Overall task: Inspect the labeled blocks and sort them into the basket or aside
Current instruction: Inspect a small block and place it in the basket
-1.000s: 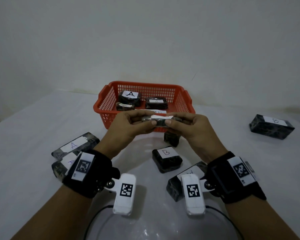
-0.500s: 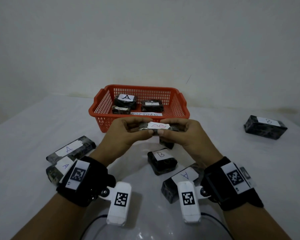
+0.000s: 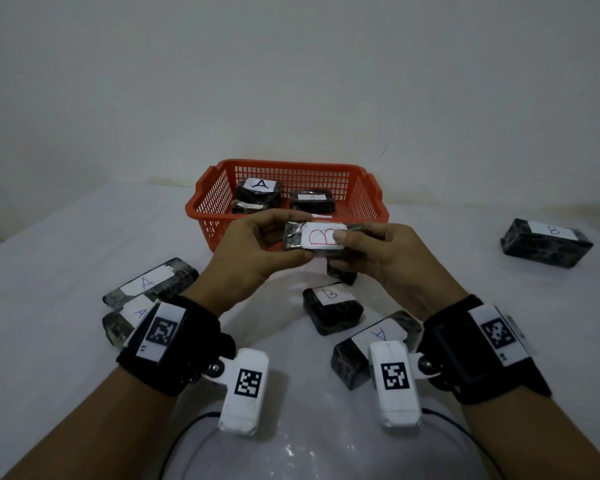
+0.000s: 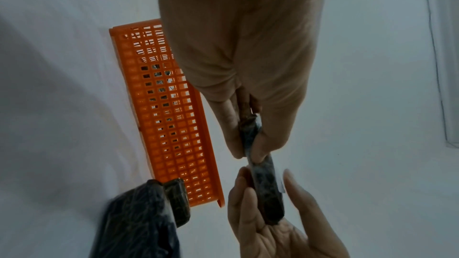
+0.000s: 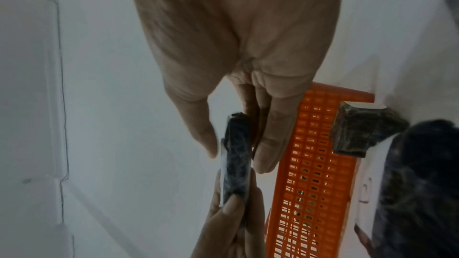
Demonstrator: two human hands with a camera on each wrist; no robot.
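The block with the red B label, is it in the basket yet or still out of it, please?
Out. Both the left hand and right hand hold the block in the air, in front of the basket.

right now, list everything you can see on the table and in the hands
basket: one, orange-red mesh, far middle of the table
blocks in basket: three dark wrapped, two showing A labels
held block: one, dark, white label with red B, above the basket's near wall
A blocks left: two, dark, near left
B block centre: one, dark, near middle
A block near right wrist: one, dark
small block: one, dark, mostly hidden under the hands
B block far right: one, dark
table: white
left hand: pinches the held block
right hand: pinches its other end
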